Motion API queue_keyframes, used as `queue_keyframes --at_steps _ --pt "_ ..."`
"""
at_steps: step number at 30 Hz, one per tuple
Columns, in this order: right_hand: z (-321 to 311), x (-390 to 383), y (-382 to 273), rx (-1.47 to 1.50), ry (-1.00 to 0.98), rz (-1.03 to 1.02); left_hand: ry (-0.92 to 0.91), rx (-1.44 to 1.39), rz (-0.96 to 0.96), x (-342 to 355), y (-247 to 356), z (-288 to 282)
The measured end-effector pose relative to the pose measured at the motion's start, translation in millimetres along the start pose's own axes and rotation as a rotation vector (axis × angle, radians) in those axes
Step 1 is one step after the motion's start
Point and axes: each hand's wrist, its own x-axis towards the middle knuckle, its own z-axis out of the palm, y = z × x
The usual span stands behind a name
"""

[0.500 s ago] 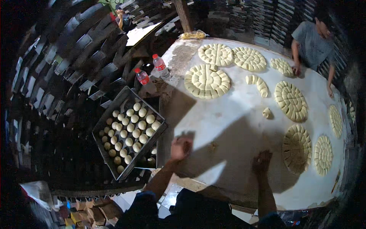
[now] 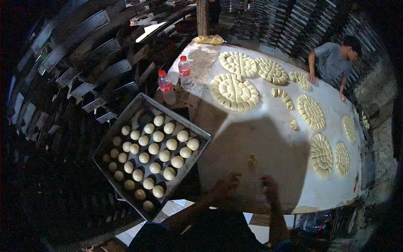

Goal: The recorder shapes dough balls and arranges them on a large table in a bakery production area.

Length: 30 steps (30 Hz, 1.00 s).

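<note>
"where are the dough balls (image 2: 153,148)?"

"in the dark metal tray (image 2: 184,122) at left, pale and round, mostly apart, in loose rows. the tray sits askew."

"and the cut dough rounds (image 2: 322,155)?"

"flat, pale, scored into blocks, spread far and right. a curved dough strip (image 2: 286,99) and a small dough lump (image 2: 294,125) lie among them."

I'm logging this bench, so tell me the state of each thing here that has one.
Small round cream dough balls: uncut
Square grey metal tray: holding those balls
Two clear red-capped plastic bottles: closed, upright
Large round cream dough discs: segmented
Curved cream dough strip: segmented
Left hand: shadowed, grip state unclear
Right hand: shadowed, grip state unclear
</note>
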Motion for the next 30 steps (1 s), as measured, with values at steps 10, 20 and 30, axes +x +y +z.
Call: queue_keyframes --at_steps 10,20,30 --pt "80.8 50.8 -172.7 -0.219 -0.161 -0.083 0.051 0.857 0.753 -79.4 123.4 53.1" --pt "79.4 52.6 -114.6 -0.584 -0.096 -0.278 -0.097 1.205 0.334 -111.9 130.0 81.6" --pt "24.1 110.0 12.4 -0.478 0.045 -0.142 0.235 1.108 0.338 -33.9 51.8 156.2"
